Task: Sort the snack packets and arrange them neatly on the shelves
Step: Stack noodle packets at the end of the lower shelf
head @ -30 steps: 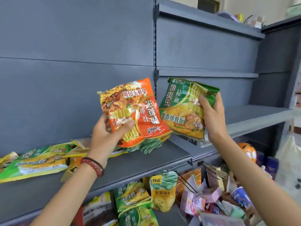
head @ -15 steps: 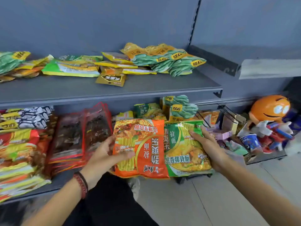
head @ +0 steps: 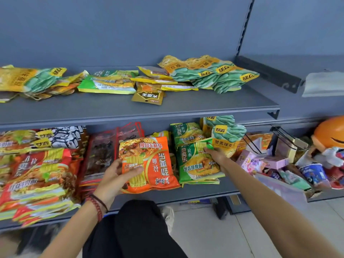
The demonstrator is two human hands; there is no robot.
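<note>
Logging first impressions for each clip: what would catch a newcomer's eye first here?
The left hand grips an orange noodle packet at centre, before the lower shelf. Right beside it, the right hand holds a green noodle packet among matching green packets. An orange round-headed toy sits far right.

Orange pkt (head: 156,164), green pkt (head: 195,166) in hands (head: 113,175)

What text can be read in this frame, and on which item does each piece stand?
"葱香排骨面", "劲爽乐", "拉面": green plastic noodle packet held by the right hand.
"香辣牛肉面", upside down: orange plastic noodle packet in the left hand.
"蟹黄味蚕": standing yellow-and-green bean packet.
"红烧牛肉面": red noodle packet at far left.
Remaining print is too small or blurred.
</note>
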